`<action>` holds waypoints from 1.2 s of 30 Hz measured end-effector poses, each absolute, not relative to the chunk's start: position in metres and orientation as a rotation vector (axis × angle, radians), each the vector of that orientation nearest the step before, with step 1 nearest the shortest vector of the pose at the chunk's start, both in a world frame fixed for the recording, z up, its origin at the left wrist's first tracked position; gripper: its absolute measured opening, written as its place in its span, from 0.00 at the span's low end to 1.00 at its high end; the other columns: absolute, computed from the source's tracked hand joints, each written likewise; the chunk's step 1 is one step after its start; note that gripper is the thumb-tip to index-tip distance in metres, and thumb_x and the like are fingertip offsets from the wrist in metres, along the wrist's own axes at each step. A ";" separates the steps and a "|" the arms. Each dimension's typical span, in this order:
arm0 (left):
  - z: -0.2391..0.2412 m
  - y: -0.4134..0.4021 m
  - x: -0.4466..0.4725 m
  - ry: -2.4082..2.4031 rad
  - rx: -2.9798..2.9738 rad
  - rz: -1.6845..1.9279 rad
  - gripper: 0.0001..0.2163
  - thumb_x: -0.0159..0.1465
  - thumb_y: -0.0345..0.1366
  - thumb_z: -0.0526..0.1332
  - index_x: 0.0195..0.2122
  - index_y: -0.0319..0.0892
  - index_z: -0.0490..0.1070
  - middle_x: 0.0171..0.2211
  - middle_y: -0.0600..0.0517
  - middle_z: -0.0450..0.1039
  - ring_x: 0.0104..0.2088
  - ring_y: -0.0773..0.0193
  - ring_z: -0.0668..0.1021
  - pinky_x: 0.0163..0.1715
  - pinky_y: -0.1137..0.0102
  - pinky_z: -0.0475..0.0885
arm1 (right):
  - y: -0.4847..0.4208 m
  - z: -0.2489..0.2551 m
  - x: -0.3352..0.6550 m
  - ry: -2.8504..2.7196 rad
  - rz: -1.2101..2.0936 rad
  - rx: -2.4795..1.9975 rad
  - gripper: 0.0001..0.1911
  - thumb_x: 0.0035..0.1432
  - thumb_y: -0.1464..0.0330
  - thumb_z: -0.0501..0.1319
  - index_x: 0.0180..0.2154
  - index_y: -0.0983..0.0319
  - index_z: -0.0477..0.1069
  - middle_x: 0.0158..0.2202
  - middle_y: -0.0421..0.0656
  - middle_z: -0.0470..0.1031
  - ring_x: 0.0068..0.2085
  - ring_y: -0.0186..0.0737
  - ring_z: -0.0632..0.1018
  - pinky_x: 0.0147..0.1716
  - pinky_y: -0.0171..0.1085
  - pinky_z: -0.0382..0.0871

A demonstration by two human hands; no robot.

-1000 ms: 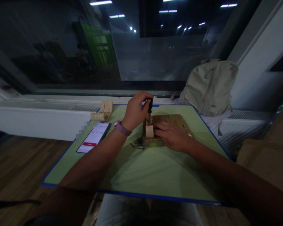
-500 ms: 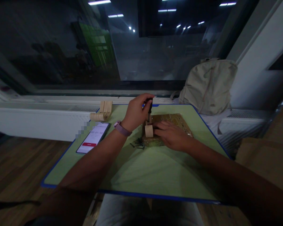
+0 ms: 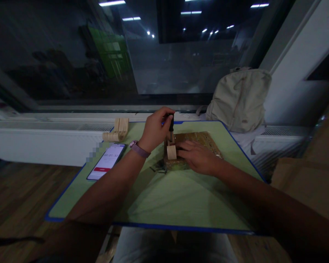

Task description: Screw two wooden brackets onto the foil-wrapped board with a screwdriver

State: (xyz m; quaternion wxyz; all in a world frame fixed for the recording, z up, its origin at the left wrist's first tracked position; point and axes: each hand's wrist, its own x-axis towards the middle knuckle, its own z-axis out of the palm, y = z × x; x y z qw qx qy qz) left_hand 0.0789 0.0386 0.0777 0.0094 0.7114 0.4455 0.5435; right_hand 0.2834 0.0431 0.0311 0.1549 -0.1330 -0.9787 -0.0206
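screwdriver upright in left hand, tip on small wood block; right hand lies flat beside block, prob. steadying it on board, near phone.

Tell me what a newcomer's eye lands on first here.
The two hands at the middle of the green mat: the left hand holds a dark screwdriver upright over a small wooden piece, while the right hand lies flat on the brown board beside it. A lit phone lies on the mat's left side, and a pale backpack stands at the far right by the window.
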 end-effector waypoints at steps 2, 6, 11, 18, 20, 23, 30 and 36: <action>0.077 0.038 0.080 1.344 2.245 1.702 0.04 0.67 0.32 0.58 0.39 0.42 0.72 0.38 0.51 0.76 0.38 0.65 0.78 0.39 0.69 0.75 | 0.043 0.031 0.283 -2.812 -0.052 -0.380 0.18 0.59 0.79 0.57 0.49 0.61 0.74 0.50 0.50 0.74 0.48 0.48 0.72 0.48 0.48 0.67; 0.078 0.039 0.079 1.357 2.266 1.770 0.04 0.62 0.34 0.65 0.35 0.42 0.72 0.37 0.52 0.72 0.37 0.65 0.76 0.37 0.70 0.75 | 0.043 0.031 0.283 -2.802 -0.020 -0.377 0.20 0.59 0.80 0.56 0.51 0.62 0.73 0.53 0.52 0.73 0.50 0.49 0.72 0.49 0.49 0.66; 0.077 0.040 0.078 1.358 2.272 1.720 0.04 0.64 0.29 0.59 0.38 0.42 0.72 0.38 0.51 0.76 0.39 0.65 0.78 0.39 0.70 0.75 | 0.043 0.033 0.283 -2.797 -0.010 -0.368 0.19 0.60 0.80 0.56 0.50 0.62 0.74 0.52 0.52 0.73 0.49 0.49 0.72 0.48 0.48 0.66; 0.079 0.037 0.080 1.351 2.321 1.743 0.03 0.63 0.34 0.64 0.38 0.42 0.74 0.40 0.50 0.74 0.41 0.63 0.77 0.40 0.69 0.76 | 0.042 0.034 0.283 -2.820 -0.053 -0.406 0.18 0.59 0.79 0.57 0.49 0.61 0.74 0.49 0.50 0.74 0.49 0.48 0.72 0.49 0.47 0.66; 0.079 0.039 0.077 1.376 2.295 1.755 0.03 0.62 0.33 0.65 0.36 0.42 0.74 0.38 0.51 0.74 0.39 0.64 0.77 0.38 0.69 0.75 | 0.043 0.032 0.283 -2.807 -0.047 -0.399 0.18 0.59 0.79 0.57 0.49 0.61 0.74 0.51 0.50 0.74 0.49 0.48 0.72 0.49 0.47 0.66; 0.078 0.042 0.074 1.370 2.248 1.720 0.04 0.63 0.30 0.62 0.39 0.43 0.74 0.37 0.52 0.76 0.38 0.65 0.78 0.40 0.69 0.75 | 0.044 0.030 0.283 -2.789 -0.020 -0.373 0.21 0.57 0.81 0.57 0.51 0.61 0.73 0.54 0.51 0.73 0.51 0.48 0.71 0.50 0.48 0.66; 0.080 0.038 0.078 1.327 2.310 1.693 0.03 0.63 0.34 0.64 0.37 0.42 0.73 0.38 0.51 0.75 0.38 0.65 0.77 0.38 0.70 0.75 | 0.042 0.034 0.282 -2.824 -0.021 -0.407 0.20 0.58 0.80 0.57 0.50 0.61 0.74 0.51 0.51 0.74 0.49 0.49 0.72 0.48 0.48 0.67; 0.079 0.037 0.077 1.374 2.322 1.673 0.04 0.63 0.30 0.61 0.39 0.43 0.73 0.37 0.52 0.76 0.36 0.65 0.77 0.37 0.69 0.75 | 0.042 0.032 0.282 -2.801 -0.012 -0.393 0.19 0.60 0.79 0.56 0.50 0.62 0.73 0.51 0.52 0.73 0.49 0.49 0.72 0.48 0.48 0.66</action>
